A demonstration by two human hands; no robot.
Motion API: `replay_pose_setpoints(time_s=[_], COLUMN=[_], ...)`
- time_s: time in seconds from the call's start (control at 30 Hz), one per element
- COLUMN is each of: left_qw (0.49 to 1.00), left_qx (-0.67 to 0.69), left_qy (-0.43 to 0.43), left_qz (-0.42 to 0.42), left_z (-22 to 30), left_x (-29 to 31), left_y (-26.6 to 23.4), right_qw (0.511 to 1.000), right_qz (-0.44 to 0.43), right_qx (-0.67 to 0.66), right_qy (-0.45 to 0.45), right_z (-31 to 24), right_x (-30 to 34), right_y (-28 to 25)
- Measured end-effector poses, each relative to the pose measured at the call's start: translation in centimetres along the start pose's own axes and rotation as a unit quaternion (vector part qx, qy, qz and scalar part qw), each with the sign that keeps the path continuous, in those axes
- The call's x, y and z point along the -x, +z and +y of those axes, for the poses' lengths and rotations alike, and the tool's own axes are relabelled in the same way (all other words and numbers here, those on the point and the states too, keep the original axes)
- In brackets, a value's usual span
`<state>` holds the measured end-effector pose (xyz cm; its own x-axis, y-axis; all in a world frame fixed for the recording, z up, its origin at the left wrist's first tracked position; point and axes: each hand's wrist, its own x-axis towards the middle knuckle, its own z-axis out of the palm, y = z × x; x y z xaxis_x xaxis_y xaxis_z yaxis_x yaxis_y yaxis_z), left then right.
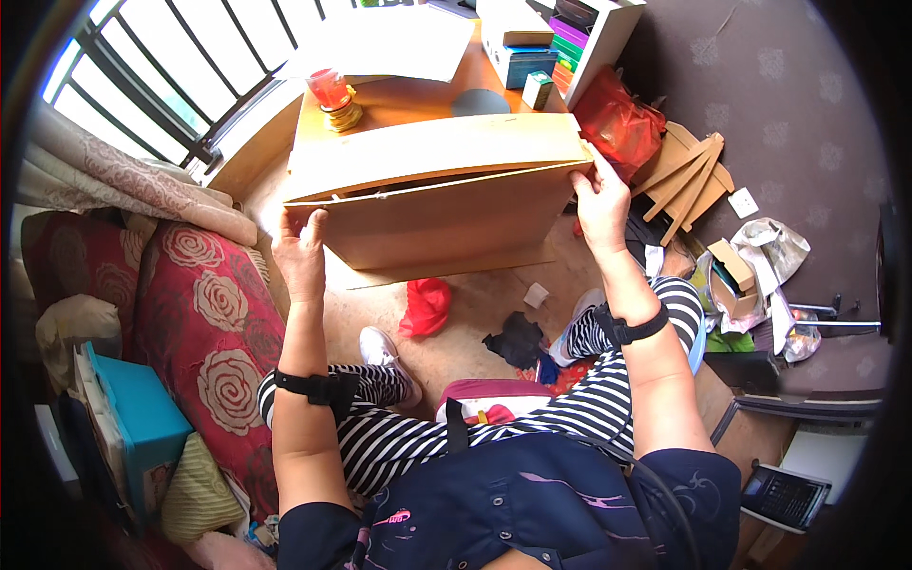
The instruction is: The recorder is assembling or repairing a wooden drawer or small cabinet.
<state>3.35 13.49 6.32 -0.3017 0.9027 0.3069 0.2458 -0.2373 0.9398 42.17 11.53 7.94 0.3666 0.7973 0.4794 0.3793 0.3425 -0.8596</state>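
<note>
A wide, light-brown wooden box (446,223), which looks like a drawer or small cabinet, stands on the floor in front of me. Its pale top panel (437,150) bows upward, and a dark gap runs between it and the front panel's upper edge. My left hand (300,256) is closed on the front panel's upper left corner, thumb on the near face. At the opposite upper corner, my right hand (600,204) pinches the panel, thumb in front and fingers behind. What is inside the box is hidden.
Behind the box is an orange-brown desk (389,95) with a red cup (329,88) and small boxes. A rose-patterned sofa (204,332) lies left. Red plastic (425,307) and dark cloth (516,340) lie on the floor. Wooden slats (686,190) and bags (769,252) are at right.
</note>
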Motion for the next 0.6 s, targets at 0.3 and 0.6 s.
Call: replay_pose_setpoints(time_s=[0.3,0.6], left_qw=[0.999,0.999], left_qx=[0.017,-0.015], left_qy=[-0.011,0.001], left_qz=[0.033,0.041], left_z=[1.1,1.0], left_x=[0.2,0.2], left_y=[1.1,1.4], right_qw=[0.999,0.957], right_qz=[-0.002,-0.025], right_qx=[-0.036,0.25], right_qy=[0.013,-0.146], right_z=[-0.2,-5.2], right_x=[0.2,0.4], right_y=[0.4,0.4])
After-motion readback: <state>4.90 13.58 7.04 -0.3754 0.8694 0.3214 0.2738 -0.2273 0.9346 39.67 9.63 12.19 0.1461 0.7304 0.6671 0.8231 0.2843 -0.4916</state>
